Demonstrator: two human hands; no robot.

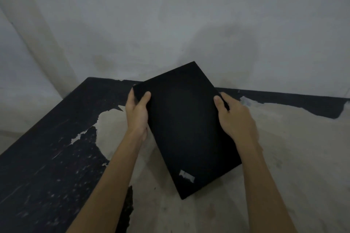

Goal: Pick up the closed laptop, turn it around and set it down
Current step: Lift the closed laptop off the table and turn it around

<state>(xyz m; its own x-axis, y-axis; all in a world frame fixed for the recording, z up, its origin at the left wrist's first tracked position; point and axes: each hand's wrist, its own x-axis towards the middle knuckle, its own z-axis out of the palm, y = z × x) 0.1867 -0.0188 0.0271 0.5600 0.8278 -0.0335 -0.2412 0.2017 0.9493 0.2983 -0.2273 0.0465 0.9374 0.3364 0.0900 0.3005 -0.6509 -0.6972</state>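
The closed black laptop (186, 128) is held above the table, turned at an angle with one short end toward the wall and the other toward me. A small silver logo sits near its close corner. My left hand (137, 111) grips its left long edge near the far corner, thumb on the lid. My right hand (234, 117) clasps the right long edge, thumb on top and fingers wrapped under. Whether the near end touches the table, I cannot tell.
The table (47, 166) has a worn top: black coating on the left and along the back edge, bare pale patches in the middle and right. A grey wall (170, 24) rises directly behind it. The table's left edge drops to the floor.
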